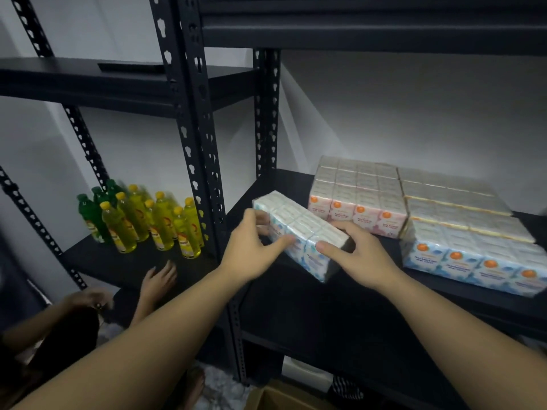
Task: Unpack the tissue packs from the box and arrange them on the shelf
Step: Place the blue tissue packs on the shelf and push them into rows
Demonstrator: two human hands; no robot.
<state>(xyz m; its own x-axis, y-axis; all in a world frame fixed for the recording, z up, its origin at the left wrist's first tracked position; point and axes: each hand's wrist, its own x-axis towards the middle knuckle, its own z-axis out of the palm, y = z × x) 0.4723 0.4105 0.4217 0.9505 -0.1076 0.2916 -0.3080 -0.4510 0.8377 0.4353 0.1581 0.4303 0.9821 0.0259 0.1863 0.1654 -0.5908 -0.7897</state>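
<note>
From the head view, the black shelf (310, 294) has bare board at its front edge and left corner beside the stacked tissue packs (461, 229), where a blue tissue pack (302, 229) lies askew, gripped at either end by left hand (254, 253) and right hand (355, 253).

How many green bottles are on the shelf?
3 green bottles show, all at the back left of the bottle group on the left shelf, behind the yellow bottles. The picture is blurry, so more may be hidden.
</note>
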